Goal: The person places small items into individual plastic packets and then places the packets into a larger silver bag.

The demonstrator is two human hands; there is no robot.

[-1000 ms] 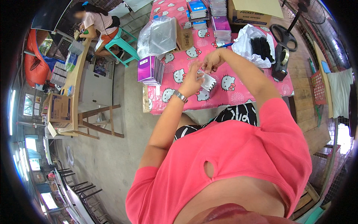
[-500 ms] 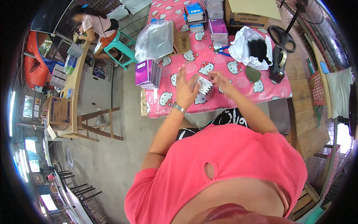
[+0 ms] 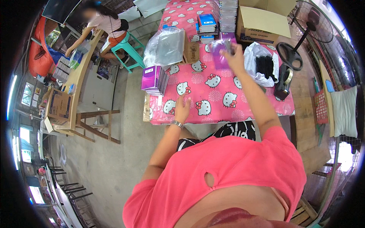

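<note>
My right hand (image 3: 235, 59) reaches over the middle of the table. Its fingers close on the edge of a purple notebook (image 3: 218, 56), which is blurred by motion, just in front of a stack of purple notebooks (image 3: 228, 37). Close to the table's front edge, my left hand (image 3: 182, 109) is held with fingers apart and nothing in it, a watch on its wrist. Beyond that hand, a stack of purple spiral notebooks (image 3: 153, 80) stands at the table's left side.
The table has a pink patterned cover (image 3: 213, 95). A clear plastic sheet pile (image 3: 169, 47), blue notebooks (image 3: 207, 23), an open carton (image 3: 262, 24), black binding pieces in white wrapping (image 3: 265, 65) and a tape dispenser (image 3: 282, 85) lie around. Another person (image 3: 106, 26) sits at a bench.
My right hand has moved from the front middle up to the purple notebook. My left hand has drawn back toward the front edge. The small clear-covered piece between them has left that spot.
</note>
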